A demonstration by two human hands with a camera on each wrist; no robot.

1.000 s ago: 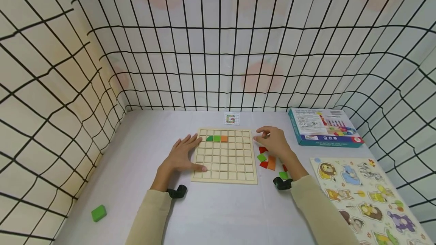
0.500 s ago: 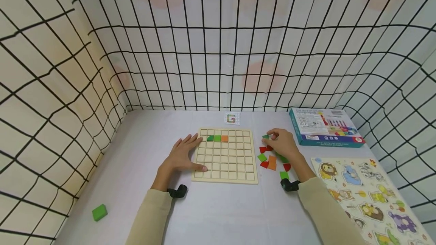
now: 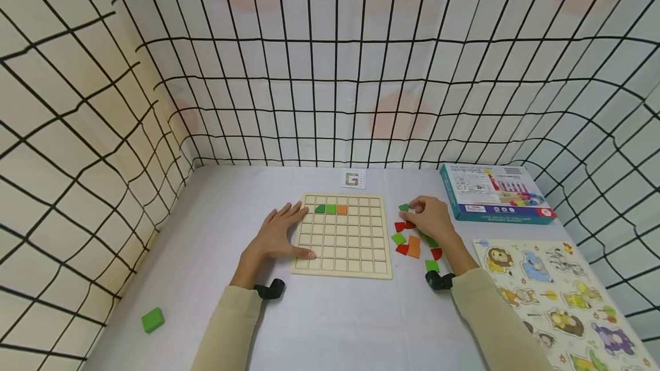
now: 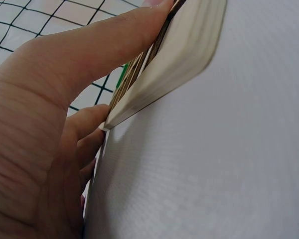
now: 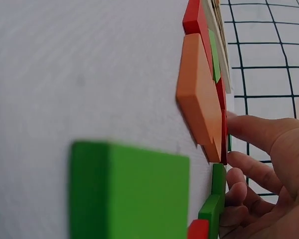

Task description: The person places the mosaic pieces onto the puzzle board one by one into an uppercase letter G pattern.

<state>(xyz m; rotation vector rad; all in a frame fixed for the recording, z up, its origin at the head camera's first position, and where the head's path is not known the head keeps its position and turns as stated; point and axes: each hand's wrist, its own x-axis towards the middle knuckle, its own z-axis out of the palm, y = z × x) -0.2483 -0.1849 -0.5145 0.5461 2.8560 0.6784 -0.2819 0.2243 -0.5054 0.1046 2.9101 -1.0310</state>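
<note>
A wooden grid board [image 3: 353, 242] lies flat, with a dark green rounded piece [image 3: 320, 209], a light green square [image 3: 331, 209] and an orange square [image 3: 342, 209] in one row near its far edge. My left hand [image 3: 278, 233] rests spread along the board's left side; in the left wrist view its thumb [image 4: 114, 37] lies over the board's edge. Right of the board, my right hand [image 3: 432, 219] pinches a small dark green piece [image 3: 404, 207] with thumb and index finger. In the right wrist view that piece [image 5: 229, 143] is mostly hidden behind red and orange pieces.
Loose red, green and orange pieces, including an orange one [image 3: 414, 247], lie below my right hand. A pattern card [image 3: 353, 178] stands beyond the board. A box [image 3: 497, 193] and an animal picture sheet [image 3: 562, 302] are at right; a green block [image 3: 153, 320] lies front left.
My right hand has moved right from beside the board's edge to the dark green piece, then stayed nearly still. The left hand keeps its place on the board.
</note>
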